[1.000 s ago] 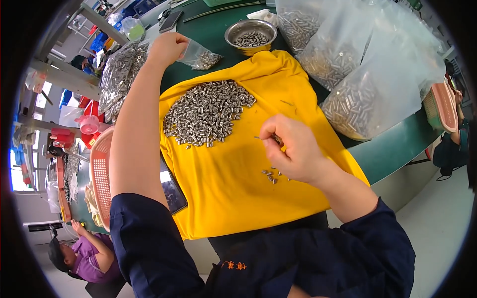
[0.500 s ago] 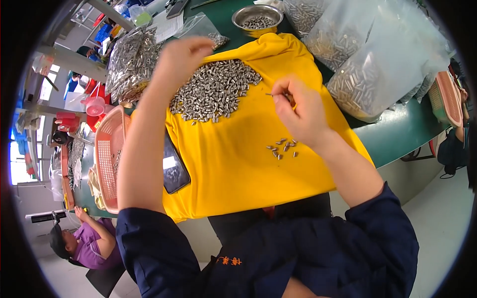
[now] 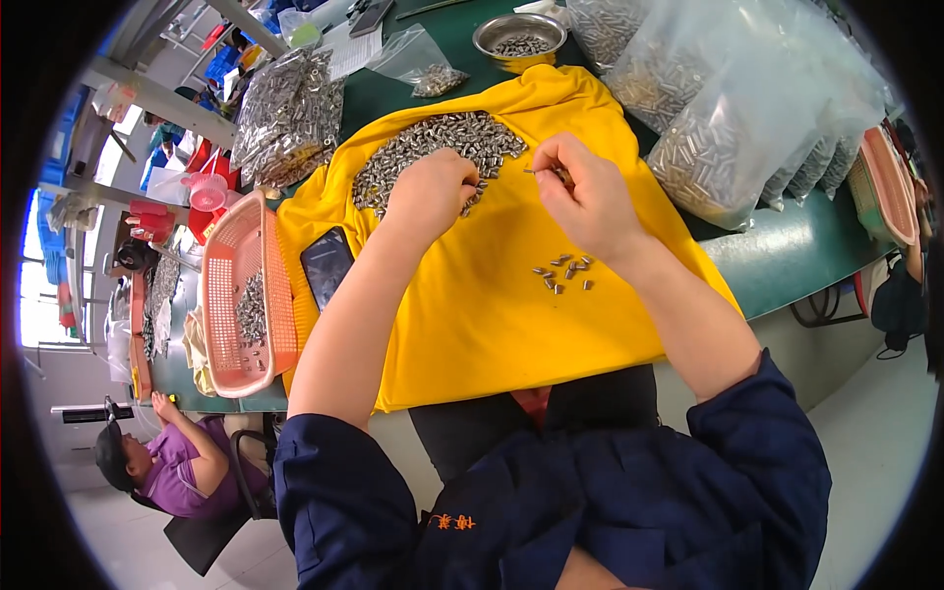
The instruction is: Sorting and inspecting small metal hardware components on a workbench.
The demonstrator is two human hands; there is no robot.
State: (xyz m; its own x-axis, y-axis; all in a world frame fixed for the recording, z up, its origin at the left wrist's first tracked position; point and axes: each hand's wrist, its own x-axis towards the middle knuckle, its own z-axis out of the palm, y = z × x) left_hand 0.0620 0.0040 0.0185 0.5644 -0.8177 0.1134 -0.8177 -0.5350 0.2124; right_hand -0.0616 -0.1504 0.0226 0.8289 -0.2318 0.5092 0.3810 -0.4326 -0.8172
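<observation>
A heap of small silvery metal cylinders (image 3: 423,143) lies on a yellow cloth (image 3: 492,344) in front of me. At the heap's near right edge is my left hand (image 3: 433,195), its fingers curled together; what they hold, if anything, is hidden. My right hand (image 3: 585,197) is closed in a pinch just right of the heap. Between its thumb and forefinger a thin dark metal piece (image 3: 531,171) sticks out to the left. Nearer me, below the right hand, several loose cylinders (image 3: 560,270) lie scattered on the cloth.
Left of the cloth stands a pink basket (image 3: 280,339) holding some cylinders, beside a dark phone (image 3: 327,264). Bags of metal parts (image 3: 290,113) and plastic bags (image 3: 703,162) flank the heap. A steel bowl (image 3: 519,61) stands behind. A person in purple (image 3: 192,467) sits far left.
My left hand has come down and right from behind the heap to its near right edge. My right hand stays nearly in place, still pinching the thin piece. The view has shifted slightly.
</observation>
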